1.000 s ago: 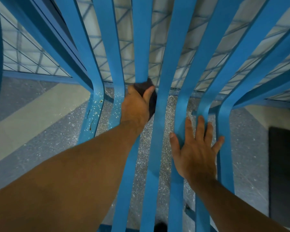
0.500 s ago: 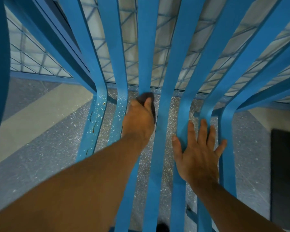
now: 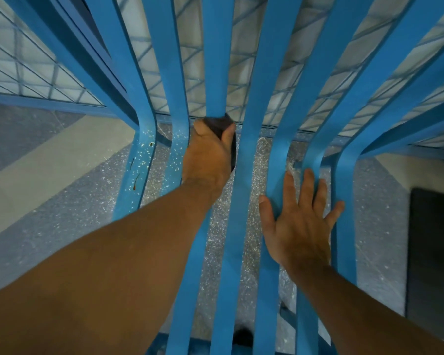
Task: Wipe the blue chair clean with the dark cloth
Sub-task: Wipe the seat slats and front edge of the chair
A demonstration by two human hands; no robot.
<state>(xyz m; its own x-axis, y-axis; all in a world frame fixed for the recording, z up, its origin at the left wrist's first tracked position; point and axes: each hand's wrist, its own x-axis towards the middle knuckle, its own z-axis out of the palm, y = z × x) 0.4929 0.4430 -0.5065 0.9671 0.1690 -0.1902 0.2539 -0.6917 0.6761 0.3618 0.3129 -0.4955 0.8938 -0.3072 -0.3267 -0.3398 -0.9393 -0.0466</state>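
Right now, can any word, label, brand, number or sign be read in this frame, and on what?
None: no text shows anywhere.
The blue chair, the dark cloth gripped by the left hand, the right hand, the speckled floor and the dark mat bear no lettering.

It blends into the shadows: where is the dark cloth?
Head view, near centre: the dark cloth is gripped by the left hand at the bend of a blue chair slat.
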